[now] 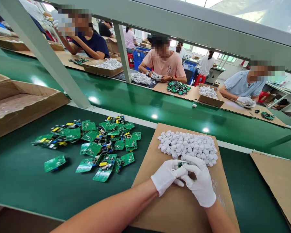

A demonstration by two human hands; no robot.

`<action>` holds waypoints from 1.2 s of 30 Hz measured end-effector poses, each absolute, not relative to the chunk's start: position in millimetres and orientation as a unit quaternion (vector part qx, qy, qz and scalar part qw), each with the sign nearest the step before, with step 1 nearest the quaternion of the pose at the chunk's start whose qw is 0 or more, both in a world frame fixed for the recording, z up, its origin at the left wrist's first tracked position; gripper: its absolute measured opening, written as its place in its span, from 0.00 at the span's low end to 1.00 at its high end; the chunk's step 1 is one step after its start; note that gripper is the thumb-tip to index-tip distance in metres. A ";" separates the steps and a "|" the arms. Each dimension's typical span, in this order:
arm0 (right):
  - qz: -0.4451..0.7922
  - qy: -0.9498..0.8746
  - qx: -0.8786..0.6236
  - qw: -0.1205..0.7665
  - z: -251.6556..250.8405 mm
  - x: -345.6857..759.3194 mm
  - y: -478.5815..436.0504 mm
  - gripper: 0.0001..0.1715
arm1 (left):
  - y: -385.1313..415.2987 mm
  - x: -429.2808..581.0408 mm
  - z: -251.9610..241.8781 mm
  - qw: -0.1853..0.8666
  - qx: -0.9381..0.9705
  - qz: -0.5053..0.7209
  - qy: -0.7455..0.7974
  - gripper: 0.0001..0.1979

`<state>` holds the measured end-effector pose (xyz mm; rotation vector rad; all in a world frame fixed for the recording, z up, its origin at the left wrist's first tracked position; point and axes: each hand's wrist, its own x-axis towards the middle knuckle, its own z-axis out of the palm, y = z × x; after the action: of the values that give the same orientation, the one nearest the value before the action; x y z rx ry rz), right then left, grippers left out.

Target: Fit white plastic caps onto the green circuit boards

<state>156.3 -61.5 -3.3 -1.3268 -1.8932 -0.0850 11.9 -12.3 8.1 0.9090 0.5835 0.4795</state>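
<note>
My left hand (167, 174) and my right hand (197, 178), both in white gloves, meet over a cardboard sheet (174, 207). Between their fingers sits a small green circuit board (182, 164), mostly covered by the gloves. Both hands are closed on it. Just beyond them lies a heap of small white pieces (188, 145) on the same cardboard. To the left, a loose pile of green circuit boards (94, 136) with yellow and black components is spread on the dark green table top (26, 171). One single board (55, 163) lies apart at the pile's near left.
A shallow cardboard box (26, 111) stands at the far left, and another cardboard sheet (281, 181) lies at right. A grey metal post (48, 61) and beam cross the view. Beyond the green conveyor belt (135, 100), several people work with boards and white pieces.
</note>
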 end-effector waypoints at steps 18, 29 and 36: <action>0.305 -0.615 -0.610 0.396 4.3 150.6 -66.8 0.23 | -13.8 9.2 20.6 0.850 0.440 0.237 0.167 0.20; 0.365 -0.587 -0.564 0.453 3.4 156.5 -64.4 0.26 | -15.3 10.6 21.5 0.800 0.479 0.242 0.270 0.13; 0.326 -0.595 -0.591 0.436 5.2 154.1 -61.3 0.19 | -14.5 12.0 16.6 0.826 0.465 0.228 0.220 0.17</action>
<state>154.1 -61.3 5.2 -1.4717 -1.4811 0.8104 12.0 -14.5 16.6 0.9887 0.4678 0.4844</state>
